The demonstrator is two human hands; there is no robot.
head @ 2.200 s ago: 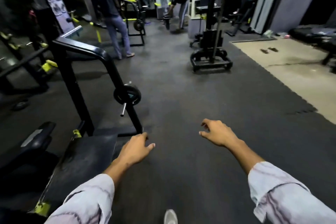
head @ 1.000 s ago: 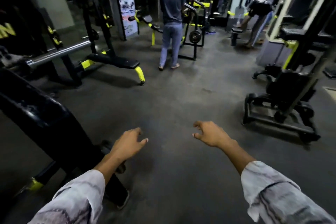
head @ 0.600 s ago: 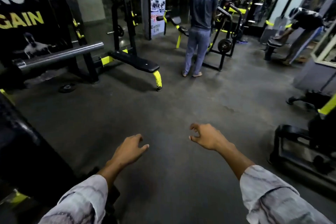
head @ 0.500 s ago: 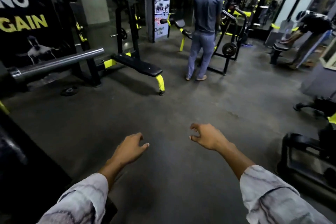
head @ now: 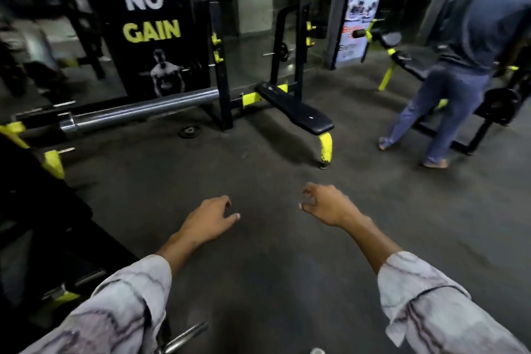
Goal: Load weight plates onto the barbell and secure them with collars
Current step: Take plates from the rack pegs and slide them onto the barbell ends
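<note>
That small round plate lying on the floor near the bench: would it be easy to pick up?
The small plate looks like dark metal, so probably heavy for its size. It lies flat, so it is unlikely to roll, and fingers may struggle to get under its edge.

Dim gym: dark floor (head: pixel 258 267), black-yellow bench (head: pixel 296 110).

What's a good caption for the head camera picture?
Empty hands held out near a bare barbell and bench.

We see open floor (head: pixel 258 253) ahead of both hands. The barbell (head: pixel 138 112) juts in from the left, a small plate (head: pixel 188 131) lies under it, the bench (head: pixel 298 112) stands beyond, and a person (head: pixel 448 89) blocks the right.
</note>
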